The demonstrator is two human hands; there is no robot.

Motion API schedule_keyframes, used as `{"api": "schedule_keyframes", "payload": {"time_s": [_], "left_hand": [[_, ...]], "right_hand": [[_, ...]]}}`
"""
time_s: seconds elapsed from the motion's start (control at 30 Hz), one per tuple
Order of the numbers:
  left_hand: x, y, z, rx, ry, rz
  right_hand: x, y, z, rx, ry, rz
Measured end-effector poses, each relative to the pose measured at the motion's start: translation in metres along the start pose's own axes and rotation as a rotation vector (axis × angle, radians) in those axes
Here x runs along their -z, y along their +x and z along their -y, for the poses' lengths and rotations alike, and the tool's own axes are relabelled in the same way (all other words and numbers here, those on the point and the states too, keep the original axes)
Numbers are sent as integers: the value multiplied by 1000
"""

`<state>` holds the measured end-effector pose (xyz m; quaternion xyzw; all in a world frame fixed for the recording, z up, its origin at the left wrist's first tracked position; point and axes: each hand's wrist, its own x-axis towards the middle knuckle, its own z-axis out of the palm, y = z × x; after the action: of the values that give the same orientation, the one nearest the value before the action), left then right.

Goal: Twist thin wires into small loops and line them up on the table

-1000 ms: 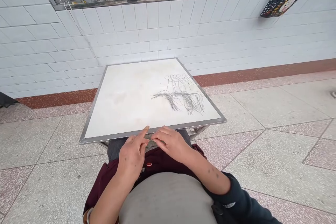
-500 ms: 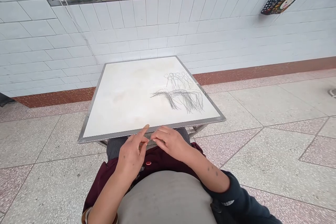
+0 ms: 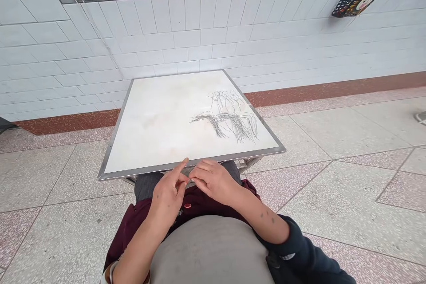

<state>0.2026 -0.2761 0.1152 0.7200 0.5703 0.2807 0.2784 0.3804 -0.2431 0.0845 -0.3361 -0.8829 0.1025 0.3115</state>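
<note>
My left hand (image 3: 169,190) and my right hand (image 3: 214,182) meet just off the near edge of a white table, above my lap. Thumb and fingers of each hand are pinched together, fingertips almost touching. Whatever they hold is too thin or too hidden to make out. My left index finger points out toward the table edge. On the right half of the white tabletop (image 3: 159,120) lie thin dark strands that look like wire. One group of strands (image 3: 238,125) is curved and fanned out; behind it are several strands with looped ends (image 3: 225,98).
A metal rim (image 3: 193,165) edges the table, which stands close to a white tiled wall (image 3: 186,44). A patterned bag (image 3: 357,0) hangs from the barred window at the upper right. Dark red cloth (image 3: 133,235) lies around my lap. The speckled tile floor (image 3: 316,186) surrounds the table.
My fingertips have drawn very slightly closer together, the right hand shifting a little left. The view has moved a touch; the strands on the table lie as before.
</note>
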Motion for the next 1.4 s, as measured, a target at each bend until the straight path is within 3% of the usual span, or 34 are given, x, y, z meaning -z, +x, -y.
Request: {"api": "schedule_keyframes", "payload": {"time_s": [0.23,0.63,0.9,1.13,1.27,1.4], "left_hand": [[-9,0,7,-71,139,-56],[-10,-1,11,-79,189,-84],[-3,0,12,-28,119,-80],[-9,3,16,-61,195,-130],[3,4,22,-42,60,-77],[24,3,23,71,-89,-143]], "right_hand": [[-3,1,4,-31,-80,12],[-13,1,8,-60,-163,-61],[-7,1,6,-52,-145,-89],[-11,2,6,-54,-214,-79],[-6,2,1,-96,-130,-116],[5,0,-7,-169,-33,-178]]}}
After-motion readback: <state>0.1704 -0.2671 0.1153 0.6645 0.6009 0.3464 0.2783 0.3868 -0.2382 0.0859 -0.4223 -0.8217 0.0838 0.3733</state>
